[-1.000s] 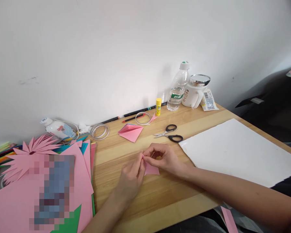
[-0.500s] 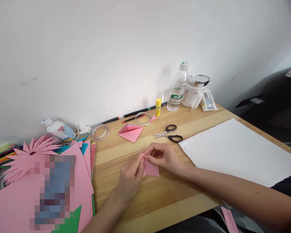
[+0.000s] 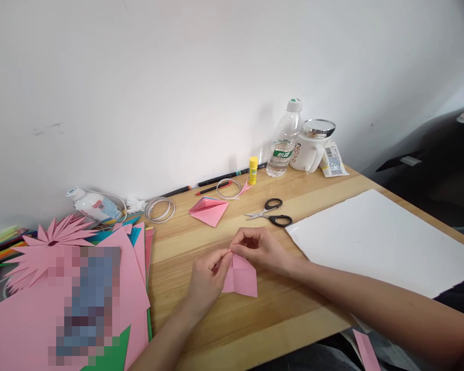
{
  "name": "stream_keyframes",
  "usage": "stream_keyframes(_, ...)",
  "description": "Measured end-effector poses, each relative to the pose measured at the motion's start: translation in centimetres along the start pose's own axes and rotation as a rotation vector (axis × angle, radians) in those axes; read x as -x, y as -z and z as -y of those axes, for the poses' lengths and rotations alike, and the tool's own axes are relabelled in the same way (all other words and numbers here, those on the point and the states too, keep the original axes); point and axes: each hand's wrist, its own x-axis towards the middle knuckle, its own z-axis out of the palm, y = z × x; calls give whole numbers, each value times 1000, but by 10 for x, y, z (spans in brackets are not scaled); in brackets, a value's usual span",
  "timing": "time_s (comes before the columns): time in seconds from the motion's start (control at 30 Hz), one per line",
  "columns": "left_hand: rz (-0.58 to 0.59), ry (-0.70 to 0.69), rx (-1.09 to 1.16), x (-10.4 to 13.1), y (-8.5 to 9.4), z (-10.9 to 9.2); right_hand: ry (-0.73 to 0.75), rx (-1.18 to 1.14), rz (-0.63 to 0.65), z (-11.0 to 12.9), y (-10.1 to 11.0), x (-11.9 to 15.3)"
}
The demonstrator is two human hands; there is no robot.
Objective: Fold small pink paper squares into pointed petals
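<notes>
A small creased sheet of pink paper (image 3: 244,278) hangs just above the wooden table, pinched at its top edge by both hands. My left hand (image 3: 209,275) grips it from the left between thumb and fingers. Touching the same spot, my right hand (image 3: 261,249) has its thumb and forefinger pressed on the paper; its other fingers curl. The fingertips hide the pinched part. Beyond the hands lies a folded pink paper stack (image 3: 209,211), and black-handled scissors (image 3: 272,212) rest open to its right.
A white board (image 3: 382,242) covers the table's right side. Pink sheets (image 3: 27,322) and a spiky pink paper piece (image 3: 52,245) lie at left. Along the wall stand a glue stick (image 3: 252,171), a water bottle (image 3: 282,141) and a white mug (image 3: 309,147), near tape rolls (image 3: 160,210).
The pink paper has unfolded or turned downward, and more of its creased face shows below my fingers. Both hands stay together with only a slight shift.
</notes>
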Motion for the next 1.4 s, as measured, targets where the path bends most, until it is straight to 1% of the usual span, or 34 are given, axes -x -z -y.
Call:
stream_keyframes(0.13, 31, 57, 69, -1, 1, -3, 3, 27, -30, 5, 2, 1)
stream_keyframes(0.23, 43, 147, 152, -4, 2, 0, -2, 11, 19, 5, 4, -2)
stream_keyframes(0.27, 24, 183, 178, -4, 2, 2, -8, 0, 52, 4, 4, -3)
stream_keyframes(0.33, -49, 258, 251, -5, 3, 7, -34, -40, 127, 0, 5, -5)
stream_keyframes(0.4, -116, 311, 354, -6, 3, 13, -68, -84, 166, -4, 5, -6)
stream_keyframes(0.43, -135, 321, 398, -6, 4, 15, -77, -96, 155, -6, 5, -7)
stream_keyframes(0.5, -135, 330, 452, -7, 4, 17, -73, -97, 84, -8, 6, -9)
stream_keyframes(0.57, -105, 355, 492, -7, 4, 17, -30, -87, 2, -9, 7, -10)
stream_keyframes(0.63, -77, 397, 565, -8, 3, 15, 27, -55, -36, -9, 8, -10)
stream_keyframes(0.77, -38, 463, 734, -9, 3, 10, 153, 167, -25, -4, 10, -8)
stream_keyframes(0.83, -42, 487, 792, -10, 4, 9, 233, 267, 22, -2, 12, -7)
stream_keyframes(0.9, -61, 502, 836, -11, 5, 9, 286, 316, 108, -1, 13, -5)
stream_keyframes(0.97, -72, 507, 868, -12, 6, 10, 286, 340, 177, -3, 13, -5)
stream_keyframes(1.0, -71, 509, 880, -12, 7, 10, 278, 341, 185, -4, 13, -5)
stream_keyframes(1.2, -31, 458, 940, -12, 8, 7, 245, 237, 144, -8, 10, -8)
stream_keyframes(1.4, 57, 387, 950, -12, 7, 4, 181, 150, 95, -5, 11, -9)
